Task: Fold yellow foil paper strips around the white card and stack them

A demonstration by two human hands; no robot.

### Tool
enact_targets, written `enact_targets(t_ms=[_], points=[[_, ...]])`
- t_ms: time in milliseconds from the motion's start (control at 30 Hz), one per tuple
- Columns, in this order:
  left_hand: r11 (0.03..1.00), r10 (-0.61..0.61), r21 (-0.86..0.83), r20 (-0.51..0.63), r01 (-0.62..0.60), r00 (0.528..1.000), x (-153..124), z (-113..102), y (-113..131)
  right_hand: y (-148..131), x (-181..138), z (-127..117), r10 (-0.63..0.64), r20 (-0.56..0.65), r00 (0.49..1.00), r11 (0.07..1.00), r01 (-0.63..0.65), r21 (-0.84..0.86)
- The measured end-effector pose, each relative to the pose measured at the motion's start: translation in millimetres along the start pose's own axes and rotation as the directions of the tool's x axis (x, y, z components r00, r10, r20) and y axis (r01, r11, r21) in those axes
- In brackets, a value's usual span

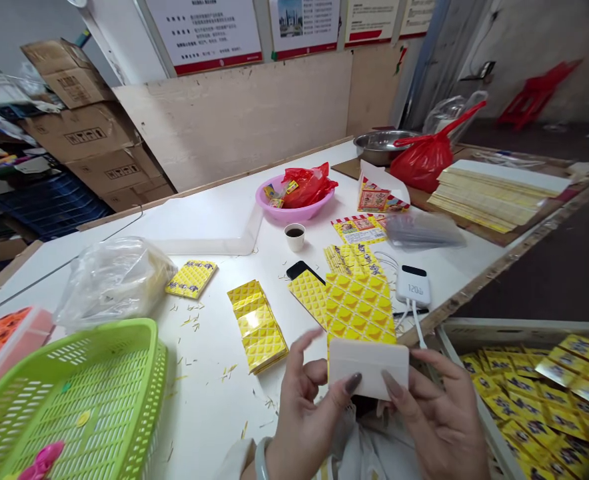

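Both hands hold one yellow patterned sheet (pixel 359 308) with a white folded lower flap (pixel 368 363), above the table's front edge. My left hand (pixel 307 407) pinches the flap's left side with the thumb on its face. My right hand (pixel 439 413) grips the right side, thumb pressed on the flap too. Just behind the sheet lie more yellow patterned sheets (pixel 310 293) and a fanned stack of small yellow packets (pixel 352 259). A folded strip of yellow sheets (pixel 257 325) lies to the left on the white table (pixel 214 373).
A green basket (pixel 74 400) stands at front left, a clear plastic bag (pixel 114 277) behind it. A white power bank (pixel 413 285), black phone (pixel 299 269), small cup (pixel 295 236) and pink bowl (pixel 294 210) sit mid-table. A crate of yellow packets (pixel 539 393) is at right.
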State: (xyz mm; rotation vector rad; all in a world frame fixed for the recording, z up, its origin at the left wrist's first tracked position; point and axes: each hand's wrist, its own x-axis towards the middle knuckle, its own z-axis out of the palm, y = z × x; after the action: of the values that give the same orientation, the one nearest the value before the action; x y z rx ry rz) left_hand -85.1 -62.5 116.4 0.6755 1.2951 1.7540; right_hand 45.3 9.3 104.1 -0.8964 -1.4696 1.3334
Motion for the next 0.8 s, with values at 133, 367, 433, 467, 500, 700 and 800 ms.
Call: enact_targets(t_ms=[133,367,433,467,500,700,800], points=[[0.994,-0.048,-0.102,0.014,0.05,0.999,3.7,4.0,7.0,1.8,-1.7,2.9,0.07,-0.007,0.998,0.997,-0.07,-0.028],[0.991,0.029,0.129,-0.005,-0.029,1.0,8.0,-10.1,-10.9,-12.6,4.1,0.0,0.326,0.103,0.94,0.941,-0.333,0.06],[0.962,0.101,0.255,-0.001,-0.098,0.995,9.4,-18.1,-19.9,-14.0,6.1,-4.0,0.428,0.211,0.879,0.868,-0.465,0.175],[0.938,0.145,0.313,0.028,-0.146,0.989,10.6,-22.4,-23.1,-13.8,6.8,-5.3,0.452,0.261,0.853,0.826,-0.511,0.239],[0.911,0.19,0.359,0.069,-0.202,0.979,12.2,-26.7,-24.8,-13.2,7.1,-6.2,0.459,0.29,0.84,0.795,-0.534,0.289],[0.844,0.188,0.446,0.27,-0.296,0.944,19.2,-39.9,-2.1,-7.2,-0.7,-8.1,0.11,0.108,0.988,0.964,-0.133,0.231],[0.964,0.161,0.15,0.328,-0.22,0.931,13.7,-30.1,9.3,-5.4,-7.1,-8.4,-0.125,0.053,0.991,0.983,0.116,0.14]])
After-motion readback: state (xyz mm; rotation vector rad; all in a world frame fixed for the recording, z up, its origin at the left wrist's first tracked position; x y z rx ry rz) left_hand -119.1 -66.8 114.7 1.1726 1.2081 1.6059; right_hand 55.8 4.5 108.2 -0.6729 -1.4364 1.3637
